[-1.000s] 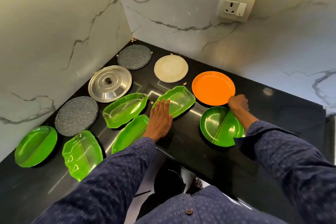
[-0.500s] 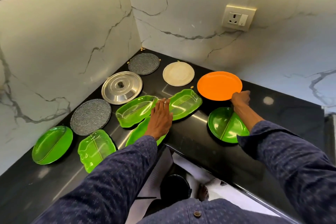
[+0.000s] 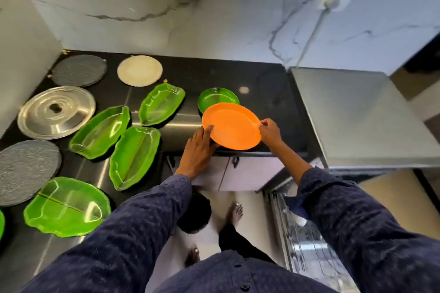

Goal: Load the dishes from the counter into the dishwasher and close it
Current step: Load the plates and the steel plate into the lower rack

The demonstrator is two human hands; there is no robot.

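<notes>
Your dishwasher (image 3: pixel 307 245) stands open at lower right, rack showing. Above the surface (image 3: pixel 273 102) edge you hold the orange plate (image 3: pixel 232 126) lifted and tilted: your right hand (image 3: pixel 270 129) pinches its right rim, your left hand (image 3: pixel 200 147) supports the left rim with straight fingers. Further off, green dishes (image 3: pixel 133 157), a steel lid (image 3: pixel 56 112) and grey plates (image 3: pixel 79 70) wait. This looks like the first carry; next, swing the plate right and down into the rack.
</notes>
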